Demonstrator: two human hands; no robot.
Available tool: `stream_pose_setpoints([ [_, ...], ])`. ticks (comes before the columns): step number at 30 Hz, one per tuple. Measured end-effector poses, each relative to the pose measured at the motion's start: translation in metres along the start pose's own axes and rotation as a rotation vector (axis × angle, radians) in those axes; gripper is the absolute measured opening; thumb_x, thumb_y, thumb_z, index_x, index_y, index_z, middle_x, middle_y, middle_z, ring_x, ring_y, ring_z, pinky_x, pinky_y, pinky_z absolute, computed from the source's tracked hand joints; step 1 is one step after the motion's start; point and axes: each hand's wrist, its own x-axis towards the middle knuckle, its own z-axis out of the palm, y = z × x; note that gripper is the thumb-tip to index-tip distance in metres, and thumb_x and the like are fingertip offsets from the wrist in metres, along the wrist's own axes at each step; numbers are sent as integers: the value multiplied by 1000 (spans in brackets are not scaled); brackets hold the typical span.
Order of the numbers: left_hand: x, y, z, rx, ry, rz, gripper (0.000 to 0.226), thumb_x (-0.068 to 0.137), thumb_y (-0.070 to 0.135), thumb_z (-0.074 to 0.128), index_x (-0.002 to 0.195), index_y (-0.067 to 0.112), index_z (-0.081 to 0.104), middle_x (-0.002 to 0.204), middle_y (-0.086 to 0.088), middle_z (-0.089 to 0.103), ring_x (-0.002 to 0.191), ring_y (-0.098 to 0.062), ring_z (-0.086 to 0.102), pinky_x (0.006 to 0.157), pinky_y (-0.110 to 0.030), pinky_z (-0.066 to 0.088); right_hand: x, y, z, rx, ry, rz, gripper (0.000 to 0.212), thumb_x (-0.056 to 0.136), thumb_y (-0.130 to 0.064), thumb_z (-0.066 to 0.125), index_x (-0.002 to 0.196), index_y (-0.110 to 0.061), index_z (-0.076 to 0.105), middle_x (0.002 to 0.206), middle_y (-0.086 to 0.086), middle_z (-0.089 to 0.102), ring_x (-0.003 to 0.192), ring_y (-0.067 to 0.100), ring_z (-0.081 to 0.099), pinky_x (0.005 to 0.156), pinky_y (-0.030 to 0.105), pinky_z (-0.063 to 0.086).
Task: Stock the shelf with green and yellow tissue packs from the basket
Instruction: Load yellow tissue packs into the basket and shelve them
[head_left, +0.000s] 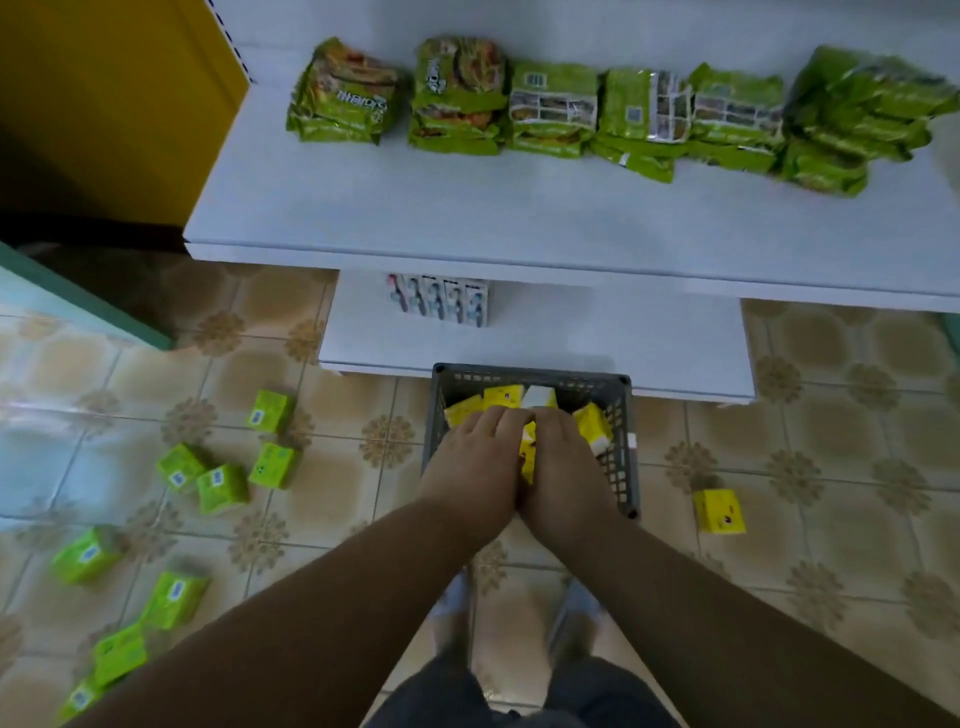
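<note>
1. Head view, looking down: both forearms reach forward into a grey plastic basket (621, 467) standing on the tiled floor (831, 561) just in front of the lower shelf (623, 343).
2. Left hand (470, 467): palm down over the yellow tissue packs (503, 397) in the basket, its fingers (496, 418) bent over the pile; whether they actually grip a pack cannot be told.
3. Right hand (563, 467): just beside the left, the two almost touching, fingers curled down among the packs; a yellow pack shows in the gap between the hands, but the grip is hidden.
4. Yellow packs fill the far half of the basket, tilted at various angles, one with a white end face turned up.
5. A single yellow pack (719, 512) lies on the floor to the right of the basket, apart from it.
6. Green tissue packs (223, 488) lie scattered on the floor to the left, well apart from the basket, several with a small label facing up.
7. Upper shelf (467, 208): white, carrying a row of green snack bags (550, 109) along its back.
8. Lower shelf: a small row of pale boxed items (441, 301) stands under the upper shelf's edge.
9. A yellow panel (104, 104) stands at the upper left.
</note>
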Motion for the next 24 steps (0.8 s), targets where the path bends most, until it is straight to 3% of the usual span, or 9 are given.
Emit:
stream_pose_setpoints([
  [4,29,-16,41,12,8,-17,59,80,12,64,137,17,50,132,-4,56,118,-28,51,88,-35,41,27,39,25,11,-16,23,55,80,-12,70,130,-3,48,128,14,50,118,31,47,98,41,39],
  [8,59,-41,112,-79,-82,-105,60,75,7,66,133,15,50,127,-8,56,118,-31,51,91,-42,44,55,99,73,46,-66,80,59,78,-8,73,131,-1,49,129,17,52,120,31,46,99,36,37],
  [14,97,-98,249,-229,-128,-290,64,74,-1,65,133,20,52,127,-7,57,116,-29,52,85,-30,35,104,204,180,28,-122,160,57,80,-10,74,130,-3,49,129,16,47,117,29,47,98,42,40],
  [18,115,-147,337,-297,-167,-373,61,76,-2,60,131,22,51,127,-6,56,117,-28,52,91,-39,46,132,268,256,35,-171,214,63,81,-17,75,136,-10,46,138,13,42,125,28,44,102,40,40],
  [24,157,-190,429,-337,-152,-401,52,85,2,57,132,23,47,128,-5,56,114,-27,54,85,-42,50,172,337,322,-223,-123,251,63,85,-25,68,142,-25,41,150,14,27,132,35,38,104,45,39],
])
